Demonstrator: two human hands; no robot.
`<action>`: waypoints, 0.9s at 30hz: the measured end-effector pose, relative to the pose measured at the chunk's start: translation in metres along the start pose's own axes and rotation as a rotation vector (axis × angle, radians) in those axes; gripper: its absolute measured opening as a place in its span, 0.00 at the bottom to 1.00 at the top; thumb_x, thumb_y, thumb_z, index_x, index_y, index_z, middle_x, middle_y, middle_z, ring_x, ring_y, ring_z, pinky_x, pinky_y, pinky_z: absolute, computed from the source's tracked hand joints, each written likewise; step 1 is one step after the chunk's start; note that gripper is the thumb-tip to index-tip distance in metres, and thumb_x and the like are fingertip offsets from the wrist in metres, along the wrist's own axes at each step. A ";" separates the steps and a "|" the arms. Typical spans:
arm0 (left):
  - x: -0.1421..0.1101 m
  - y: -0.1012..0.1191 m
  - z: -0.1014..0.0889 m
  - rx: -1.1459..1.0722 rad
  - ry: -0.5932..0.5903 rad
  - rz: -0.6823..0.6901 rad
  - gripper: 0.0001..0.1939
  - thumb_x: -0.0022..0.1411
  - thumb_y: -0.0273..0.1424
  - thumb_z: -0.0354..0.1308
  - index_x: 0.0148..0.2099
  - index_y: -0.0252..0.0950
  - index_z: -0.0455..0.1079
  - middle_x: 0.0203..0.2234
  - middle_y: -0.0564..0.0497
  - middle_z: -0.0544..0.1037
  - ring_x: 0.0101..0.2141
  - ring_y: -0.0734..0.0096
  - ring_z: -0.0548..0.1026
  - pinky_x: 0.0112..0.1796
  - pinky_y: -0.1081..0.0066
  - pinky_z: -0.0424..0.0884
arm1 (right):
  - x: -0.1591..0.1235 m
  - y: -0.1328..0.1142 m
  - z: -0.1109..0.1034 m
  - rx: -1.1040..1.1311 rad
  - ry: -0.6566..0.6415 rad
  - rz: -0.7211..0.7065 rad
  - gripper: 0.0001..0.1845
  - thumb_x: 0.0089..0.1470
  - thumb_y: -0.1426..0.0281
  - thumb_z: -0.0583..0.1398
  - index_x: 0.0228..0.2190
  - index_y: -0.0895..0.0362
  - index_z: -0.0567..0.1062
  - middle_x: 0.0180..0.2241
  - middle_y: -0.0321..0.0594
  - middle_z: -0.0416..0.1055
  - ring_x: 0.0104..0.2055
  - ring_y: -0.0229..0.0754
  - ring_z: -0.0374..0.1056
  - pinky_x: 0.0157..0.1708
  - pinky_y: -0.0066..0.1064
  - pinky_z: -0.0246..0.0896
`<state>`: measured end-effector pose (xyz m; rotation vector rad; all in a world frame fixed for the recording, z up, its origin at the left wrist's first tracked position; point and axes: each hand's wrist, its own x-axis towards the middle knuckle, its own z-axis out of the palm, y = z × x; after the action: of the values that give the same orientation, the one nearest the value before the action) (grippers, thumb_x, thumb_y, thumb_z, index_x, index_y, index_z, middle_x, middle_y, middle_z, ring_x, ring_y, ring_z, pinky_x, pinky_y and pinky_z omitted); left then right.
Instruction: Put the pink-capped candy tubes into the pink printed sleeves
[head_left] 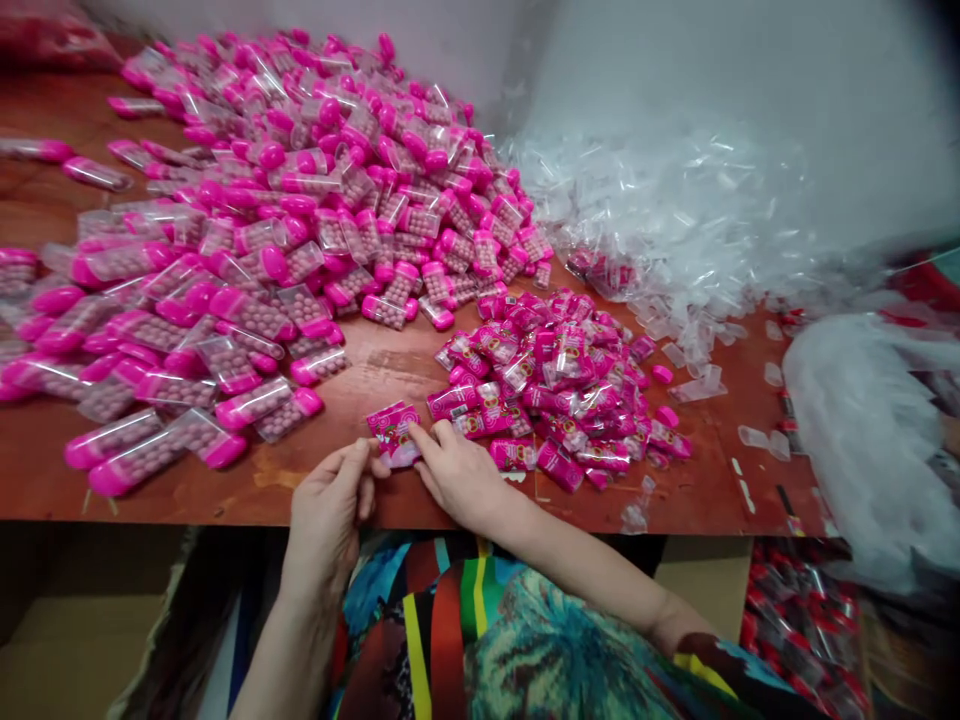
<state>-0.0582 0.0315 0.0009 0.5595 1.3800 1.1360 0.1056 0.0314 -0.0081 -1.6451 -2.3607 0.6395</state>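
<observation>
My left hand (330, 505) and my right hand (457, 470) meet at the near edge of the brown table (390, 370). Together they pinch a small pink labelled candy box (394, 432), the left from its left side, the right from its right side. Just right of my hands lies a heap of the same pink labelled boxes (562, 385). A large pile of clear boxes with pink caps (300, 210), filled with pink candies and unlabelled, covers the left and far part of the table.
A mound of clear plastic sleeves (675, 220) lies at the back right. A white plastic bag (870, 430) sits at the right edge. Loose clear pieces (757, 437) scatter near it. Cardboard boxes (75, 640) stand under the table.
</observation>
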 end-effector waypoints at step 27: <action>-0.003 -0.005 0.012 0.297 -0.074 -0.107 0.20 0.57 0.45 0.61 0.23 0.34 0.69 0.11 0.52 0.71 0.08 0.78 0.60 0.12 0.76 0.48 | 0.016 0.017 0.013 -0.025 0.088 -0.104 0.11 0.62 0.75 0.53 0.40 0.60 0.74 0.38 0.46 0.70 0.40 0.43 0.70 0.37 0.30 0.67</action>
<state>-0.0453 0.0310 0.0002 0.7233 1.5056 0.8216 0.1090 0.0479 -0.0282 -1.5158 -2.3820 0.5094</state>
